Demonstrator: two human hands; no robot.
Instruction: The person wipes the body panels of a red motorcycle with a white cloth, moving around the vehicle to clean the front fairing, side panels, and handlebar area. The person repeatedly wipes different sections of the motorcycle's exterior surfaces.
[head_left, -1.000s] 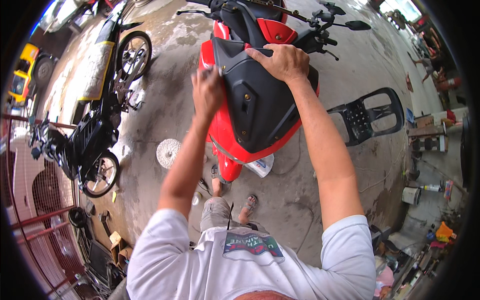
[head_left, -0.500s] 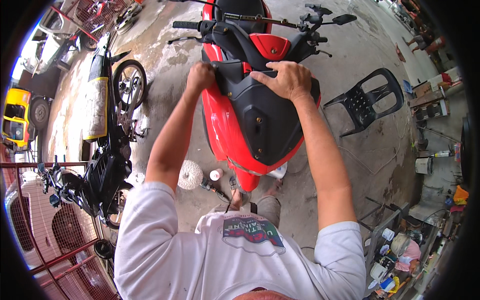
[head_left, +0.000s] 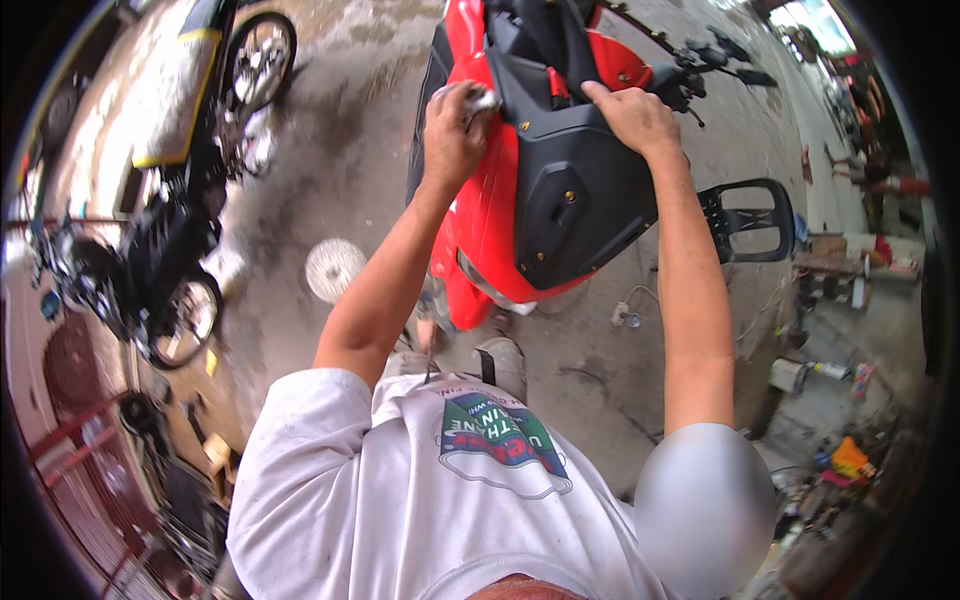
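Observation:
In front of me stands a red scooter with a black front panel dotted with small brass-coloured fasteners. My left hand is closed on a crumpled whitish cloth, pressed against the red side bodywork left of the panel. On the panel's upper right edge rests my right hand, its thumb stretched out over the black plastic and its other fingers partly hidden. A red front fender juts out at the scooter's near end, close to my feet.
A black motorcycle stands at the left. A round white woven-looking object lies on the concrete floor beside my left forearm. Right of the scooter is a black plastic chair, with shelves and clutter along the right side.
The view has shifted, so the scooter sits farther right and higher. My left hand now shows a cloth on the red side; my right hand remains at the black panel's upper edge.

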